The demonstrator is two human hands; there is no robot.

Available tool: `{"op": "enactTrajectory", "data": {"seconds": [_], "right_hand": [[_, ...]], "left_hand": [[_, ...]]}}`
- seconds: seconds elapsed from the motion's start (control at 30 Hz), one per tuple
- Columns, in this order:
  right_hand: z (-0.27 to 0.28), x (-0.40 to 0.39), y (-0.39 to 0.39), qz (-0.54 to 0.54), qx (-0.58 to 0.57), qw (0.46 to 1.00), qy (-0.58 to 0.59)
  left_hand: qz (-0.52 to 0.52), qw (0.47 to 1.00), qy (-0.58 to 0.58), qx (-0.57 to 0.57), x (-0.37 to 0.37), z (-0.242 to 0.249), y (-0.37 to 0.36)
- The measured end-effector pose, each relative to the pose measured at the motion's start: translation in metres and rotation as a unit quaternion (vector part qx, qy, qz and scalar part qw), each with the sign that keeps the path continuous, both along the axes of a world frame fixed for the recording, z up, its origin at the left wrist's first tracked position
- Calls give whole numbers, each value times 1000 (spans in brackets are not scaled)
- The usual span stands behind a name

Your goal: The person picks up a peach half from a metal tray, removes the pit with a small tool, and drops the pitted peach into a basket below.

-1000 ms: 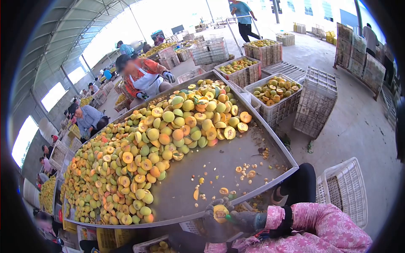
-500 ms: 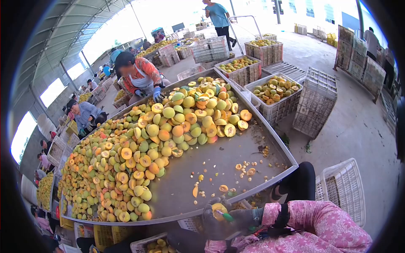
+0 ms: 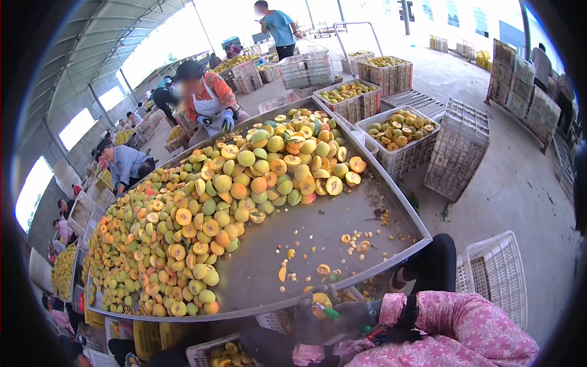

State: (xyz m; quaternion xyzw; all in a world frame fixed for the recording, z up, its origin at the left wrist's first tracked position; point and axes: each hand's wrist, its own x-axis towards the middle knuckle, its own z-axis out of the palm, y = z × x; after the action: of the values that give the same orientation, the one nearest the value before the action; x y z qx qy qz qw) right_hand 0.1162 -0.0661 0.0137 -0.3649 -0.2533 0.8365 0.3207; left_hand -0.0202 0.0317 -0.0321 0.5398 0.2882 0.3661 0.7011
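At the near edge of a metal-rimmed table (image 3: 257,269), my gloved left hand (image 3: 304,321) is closed around an apricot (image 3: 321,300) with its orange flesh facing up. Beside it, my gloved right hand (image 3: 358,313) grips a small green-handled knife (image 3: 331,312). The knife's tip end is at the fruit, and its blade is mostly hidden. A large heap of whole and cut apricots (image 3: 202,232) covers the table's left and far side. Loose pits (image 3: 354,244) and an apricot piece (image 3: 323,269) lie on the bare metal near my hands.
A white crate (image 3: 495,275) stands at my right, and a crate with apricot halves (image 3: 226,355) is below the table edge. Filled crates (image 3: 397,131) and an upended crate (image 3: 457,150) stand beyond the right rim. A co-worker in orange (image 3: 211,98) works across the table.
My hands stay together at the table edge, the apricot and knife still in them. The co-worker in orange has drawn upright, and a person in a blue shirt has moved left in the background.
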Motion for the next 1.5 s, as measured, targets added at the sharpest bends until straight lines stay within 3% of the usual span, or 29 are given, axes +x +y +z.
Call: {"op": "enactTrajectory", "data": {"seconds": [0.03, 0.1, 0.13, 0.2, 0.23, 0.27, 0.3, 0.33, 0.43, 0.57, 0.7, 0.83, 0.9, 0.97, 1.03, 1.07, 1.1, 1.13, 1.17, 1.2, 1.23, 1.27, 1.33, 1.37, 1.5], "right_hand": [[14, -6, -1, -51, -3, 999, -7], [24, -10, -1, -102, -4, 995, -16], [26, -11, -2, -98, -6, 995, 20], [26, -12, -3, -93, -7, 994, 53], [25, -12, -4, -96, -5, 993, 64], [25, -13, -5, -98, -4, 992, 74], [26, -13, -6, -98, -5, 992, 73], [27, -15, -7, -109, -11, 988, 106], [20, -19, -9, -136, -3, 976, 167], [2, -22, -9, -160, -22, 950, 266], [4, -23, -13, -178, -34, 954, 238], [-2, -26, -16, -182, -7, 955, 232], [3, -25, -17, -198, 14, 958, 208], [24, -20, -18, -190, -2, 974, 121], [27, -10, -24, -197, 4, 971, 134], [28, -4, -28, -205, 6, 967, 149], [44, 3, -31, -201, 20, 970, 134], [32, 4, -31, -196, 20, 971, 137], [7, 7, -29, -195, 89, 976, 26], [-20, 10, -25, -194, 156, 965, -84], [-50, 16, -12, 5, 239, 870, -430], [-80, 15, -8, 6, 245, 869, -430], [-119, -1, -11, 47, 306, 731, -608], [-125, -3, -14, 10, 324, 712, -624], [-92, 4, -13, 44, 374, 722, -580]], "left_hand": [[1, 1000, 0, 0, 0, 3, -1], [50, 967, 81, 234, 1, 9, 0], [50, 968, 81, 234, 4, 9, -5], [172, 923, 54, 339, 11, 7, -16], [173, 923, 54, 339, 13, 27, -16], [103, 989, -52, 92, 15, 47, -13], [24, 974, -154, -163, 16, 61, -13], [26, 953, -182, -242, 19, 65, -13], [32, 943, -197, -267, 19, 58, -12], [44, 974, -141, -172, 22, 44, -18], [55, 989, -101, -87, 24, 36, -23], [64, 987, -107, -98, 25, 26, -23], [29, 879, -268, -394, 21, 19, -16], [33, 902, -240, -357, 14, 33, -19], [42, 923, -213, -317, 8, 47, -19], [47, 978, -103, -176, 5, 54, -16], [50, 998, 12, -29, 1, 58, -14], [55, 998, 15, -27, -4, 50, -9], [79, 977, -117, -159, -10, 34, -2], [100, 921, -244, -286, -17, 26, 1], [60, 861, -322, -388, -25, 32, 2], [62, 863, -324, -383, -26, 37, 3], [21, 845, -357, -396, -29, 43, 2], [28, 845, -360, -395, -29, 46, 1], [57, 862, -335, -376, -33, 49, 0]]}}
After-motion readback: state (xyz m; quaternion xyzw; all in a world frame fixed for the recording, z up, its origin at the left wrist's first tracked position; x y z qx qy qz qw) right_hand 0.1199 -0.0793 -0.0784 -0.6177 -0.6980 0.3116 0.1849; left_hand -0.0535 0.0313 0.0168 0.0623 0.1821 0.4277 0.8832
